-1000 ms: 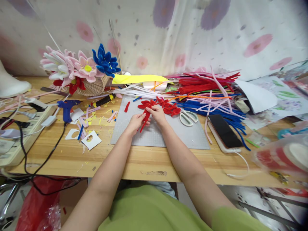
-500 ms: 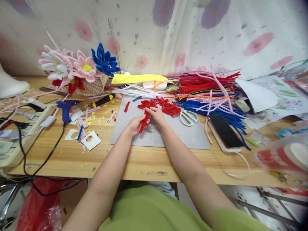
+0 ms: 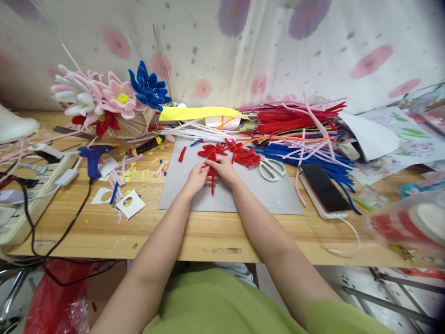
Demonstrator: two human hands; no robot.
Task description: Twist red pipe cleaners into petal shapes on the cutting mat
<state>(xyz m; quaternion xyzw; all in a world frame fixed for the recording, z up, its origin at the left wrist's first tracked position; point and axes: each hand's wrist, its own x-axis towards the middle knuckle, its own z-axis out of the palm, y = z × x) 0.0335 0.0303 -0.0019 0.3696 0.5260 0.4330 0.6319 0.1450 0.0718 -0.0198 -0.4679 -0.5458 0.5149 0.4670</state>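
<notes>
Your left hand (image 3: 195, 178) and right hand (image 3: 225, 170) close around the red chenille-stem piece (image 3: 212, 166), so its middle is hidden; your fingers' contact points cannot be made out. The white rounded object (image 3: 15, 124) at far left is cut off by the frame edge. The clear plastic container with red contents (image 3: 406, 226) at far right is blurred and cropped. The black smartphone (image 3: 324, 187) hides part of the white slab beneath it. The printed sheets (image 3: 410, 137) blur toward the right edge; their pattern is unreadable.
</notes>
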